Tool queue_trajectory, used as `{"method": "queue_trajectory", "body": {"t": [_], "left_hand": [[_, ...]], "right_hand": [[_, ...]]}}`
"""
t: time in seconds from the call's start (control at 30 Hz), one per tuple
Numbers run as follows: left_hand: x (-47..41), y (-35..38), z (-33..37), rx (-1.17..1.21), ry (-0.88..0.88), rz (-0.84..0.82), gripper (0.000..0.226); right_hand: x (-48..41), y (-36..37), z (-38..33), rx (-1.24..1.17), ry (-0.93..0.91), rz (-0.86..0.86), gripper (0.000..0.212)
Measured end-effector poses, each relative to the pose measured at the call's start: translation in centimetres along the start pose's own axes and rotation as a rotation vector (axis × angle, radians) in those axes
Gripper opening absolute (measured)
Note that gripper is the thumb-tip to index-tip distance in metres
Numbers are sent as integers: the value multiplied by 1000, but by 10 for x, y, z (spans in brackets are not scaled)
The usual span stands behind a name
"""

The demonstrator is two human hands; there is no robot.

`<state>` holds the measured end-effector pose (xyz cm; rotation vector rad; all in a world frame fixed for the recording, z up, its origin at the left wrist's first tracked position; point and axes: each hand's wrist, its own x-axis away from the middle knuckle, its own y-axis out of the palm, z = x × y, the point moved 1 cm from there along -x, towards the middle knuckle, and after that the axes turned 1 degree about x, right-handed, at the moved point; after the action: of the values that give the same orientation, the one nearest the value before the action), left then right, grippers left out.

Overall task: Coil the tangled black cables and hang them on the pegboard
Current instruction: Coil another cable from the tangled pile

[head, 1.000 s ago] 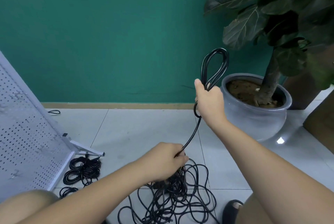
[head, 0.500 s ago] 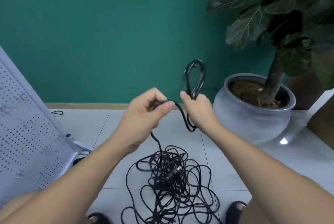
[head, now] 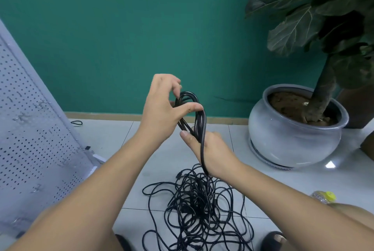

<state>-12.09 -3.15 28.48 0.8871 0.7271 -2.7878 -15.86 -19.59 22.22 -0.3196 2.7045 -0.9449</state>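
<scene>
A small coil of black cable [head: 199,117] stands upright between my hands, above the floor. My right hand [head: 204,149] grips the bottom of the coil, thumb up. My left hand [head: 164,106] pinches the top loop between thumb and fingers. From the coil one strand runs down over my right wrist into a tangled heap of black cable [head: 198,214] on the white tiles below. The white pegboard [head: 34,135] leans at the far left, with small hooks on it.
A grey plant pot [head: 293,139] with a large-leaved plant stands at the right against the green wall. A yellow-capped bottle [head: 323,197] lies by my right knee. Another short black cable [head: 77,122] lies by the skirting. Dark slippers show at the bottom edge.
My left hand rose from the heap, brought a length of cable up and laid it as a new loop on the coil. My right hand lowered the coil toward the middle.
</scene>
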Motion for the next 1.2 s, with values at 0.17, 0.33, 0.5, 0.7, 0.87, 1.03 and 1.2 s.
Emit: {"method": "queue_trajectory", "body": {"t": [0.17,0.33,0.5,0.7,0.87,1.03,1.2], "left_hand": [[-3,0,-4,-33,-131,-187,74],[-8,-6,-11,-336,39,-298,67],[-3,-5,-14,-52,-97,-441,18],[-3,-3,-14,289,-247,-337,12],[2,14,-4,582,-388,-209,17],[0,18,2,631,-428,-136,16],[4,26,10,589,-439,-147,12]], "right_hand": [[3,-4,3,66,-4,-20,55],[6,-11,4,76,-3,-33,57],[9,-14,8,91,-22,-82,56],[10,-20,10,-57,72,-51,72],[10,-15,7,-300,197,28,75],[6,-13,8,-445,204,4,85],[2,-11,9,-385,147,-281,52]]}}
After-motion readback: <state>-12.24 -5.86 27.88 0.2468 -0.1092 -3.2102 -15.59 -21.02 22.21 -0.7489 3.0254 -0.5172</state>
